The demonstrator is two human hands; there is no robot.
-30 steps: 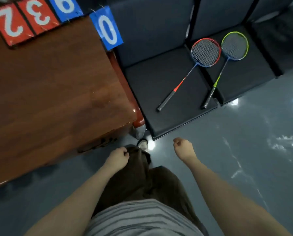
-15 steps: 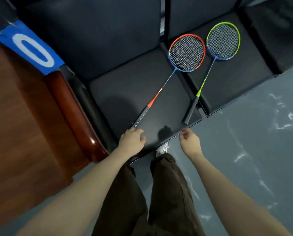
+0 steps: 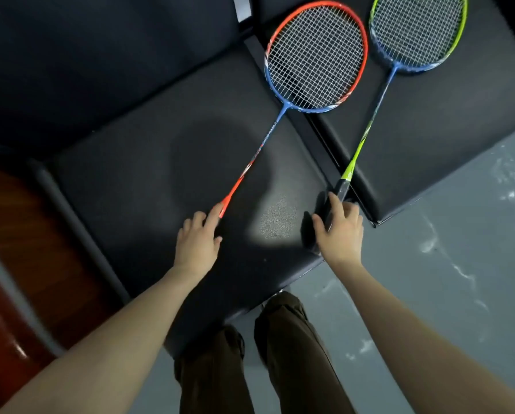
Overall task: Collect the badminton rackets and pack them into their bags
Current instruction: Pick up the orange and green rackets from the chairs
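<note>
Two badminton rackets lie on black padded seats [image 3: 124, 186]. The red-and-blue racket [image 3: 315, 55] slants down to the left, and my left hand [image 3: 197, 245] lies closed over its dark grip, index finger along the orange shaft. The green-and-blue racket [image 3: 417, 28] lies to its right across the gap between the seats. Around its black grip my right hand [image 3: 340, 233] is wrapped, near the seat's front edge. Both rackets still rest on the cushions. No racket bag is in view.
A reddish wooden table [image 3: 8, 279] with a rounded edge stands close on the left of the seats. The seat backs [image 3: 101, 55] rise behind the cushions. Glossy grey floor [image 3: 444, 294] spreads to the right and below, where my legs in brown trousers [image 3: 292, 369] stand.
I have stepped closer to the seats. Both hands went forward from the seat's front edge onto the racket grips, left on the red racket, right on the green one.
</note>
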